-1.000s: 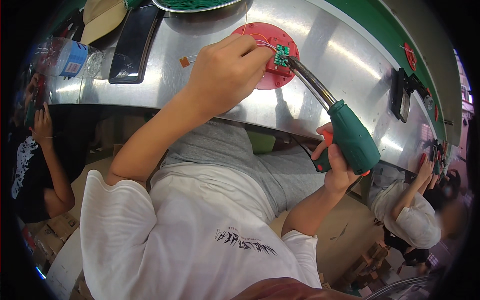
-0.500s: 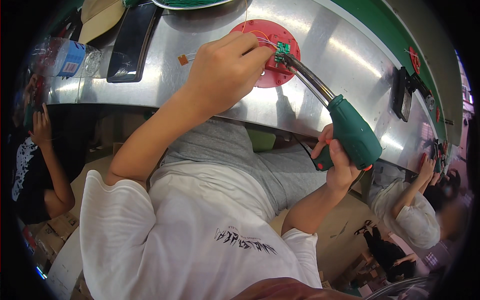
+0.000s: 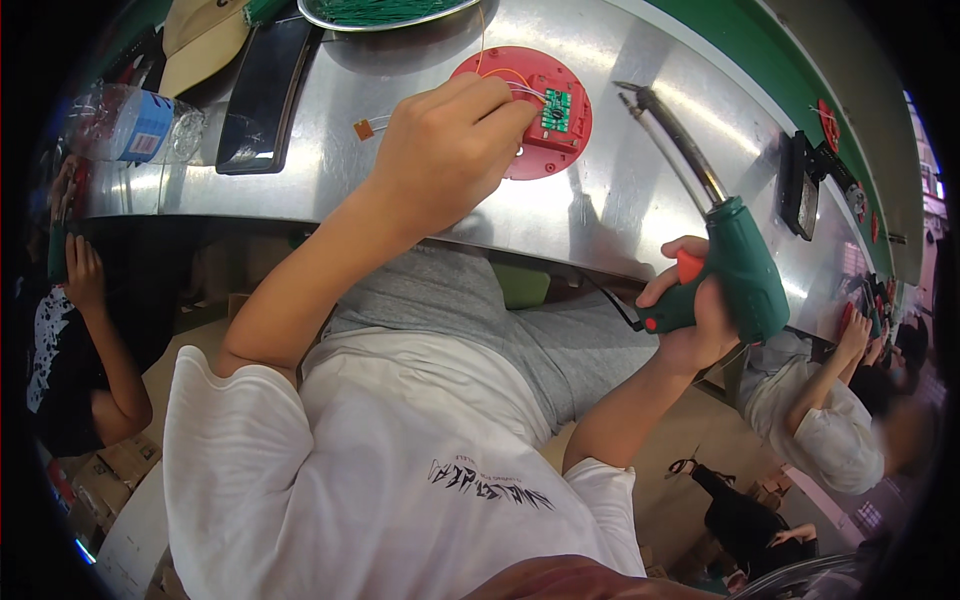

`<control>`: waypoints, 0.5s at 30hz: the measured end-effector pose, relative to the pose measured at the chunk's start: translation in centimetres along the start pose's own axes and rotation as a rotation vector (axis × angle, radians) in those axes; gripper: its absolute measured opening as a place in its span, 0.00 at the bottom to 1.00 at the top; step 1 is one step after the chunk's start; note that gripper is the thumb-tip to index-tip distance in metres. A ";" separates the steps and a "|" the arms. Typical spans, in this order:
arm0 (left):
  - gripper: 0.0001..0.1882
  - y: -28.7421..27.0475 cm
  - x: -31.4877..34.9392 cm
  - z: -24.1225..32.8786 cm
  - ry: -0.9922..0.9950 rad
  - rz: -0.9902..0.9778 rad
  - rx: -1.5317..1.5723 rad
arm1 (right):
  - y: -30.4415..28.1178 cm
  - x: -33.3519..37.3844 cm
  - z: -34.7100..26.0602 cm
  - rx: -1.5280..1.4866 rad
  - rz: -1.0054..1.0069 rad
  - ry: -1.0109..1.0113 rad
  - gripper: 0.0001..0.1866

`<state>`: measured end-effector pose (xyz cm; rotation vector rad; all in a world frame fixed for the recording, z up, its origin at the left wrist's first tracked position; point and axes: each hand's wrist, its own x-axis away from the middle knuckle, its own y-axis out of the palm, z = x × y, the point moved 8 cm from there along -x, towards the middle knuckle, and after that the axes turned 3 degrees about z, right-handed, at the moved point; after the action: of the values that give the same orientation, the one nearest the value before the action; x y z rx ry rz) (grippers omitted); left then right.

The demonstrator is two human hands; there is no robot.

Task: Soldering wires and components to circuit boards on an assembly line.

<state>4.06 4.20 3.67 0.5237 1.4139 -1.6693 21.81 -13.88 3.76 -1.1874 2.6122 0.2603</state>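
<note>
The right hand [image 3: 703, 318] is closed round a green plastic soldering gun [image 3: 752, 270]. The left hand [image 3: 445, 145] bunches its fingers, their hold hidden; just right of them, a small green circuit board [image 3: 557, 111] sits on a round red plastic base [image 3: 548, 165].

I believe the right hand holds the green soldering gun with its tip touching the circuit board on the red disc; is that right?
Not touching: in the head view, the right hand holds the green soldering gun with its tip apart from the circuit board on the red disc.
</note>
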 end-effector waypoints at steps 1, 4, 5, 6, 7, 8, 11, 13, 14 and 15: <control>0.09 0.0 0.0 0.0 0.000 -0.003 0.000 | -0.1 -0.3 0.1 -0.019 0.028 0.002 0.27; 0.08 -0.1 -0.2 0.2 -0.015 -0.018 0.013 | -0.8 -1.3 1.2 -0.080 0.133 0.033 0.24; 0.07 0.0 -0.4 0.2 -0.037 -0.032 0.021 | -1.0 -1.6 1.9 -0.132 0.157 0.055 0.23; 0.07 -0.1 -0.5 0.3 -0.027 -0.033 0.020 | -1.1 -1.9 2.6 -0.165 0.199 0.073 0.21; 0.07 -0.1 -0.5 0.3 -0.033 -0.032 0.018 | -1.1 -2.2 2.6 -0.172 0.206 0.067 0.21; 0.07 -0.2 -0.5 0.2 -0.038 -0.031 0.015 | -1.3 -2.3 2.8 -0.151 0.232 0.081 0.20; 0.06 -0.3 -0.7 0.1 -0.059 -0.046 0.000 | -1.5 -2.3 2.9 -0.140 0.298 0.118 0.19; 0.08 -0.4 -0.5 0.2 -0.097 -0.054 0.017 | -1.8 -2.1 2.9 -0.153 0.339 0.137 0.18; 0.10 -0.5 -0.7 0.0 -0.146 -0.056 0.034 | -1.9 -2.0 3.0 -0.175 0.354 0.146 0.18; 0.10 -0.9 -1.1 0.4 -0.122 -0.056 0.029 | -2.0 -1.8 3.2 -0.199 0.369 0.155 0.18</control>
<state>4.03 4.18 5.11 0.3947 1.3283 -1.7387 25.03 -13.01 1.14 -0.7966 2.9911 0.5285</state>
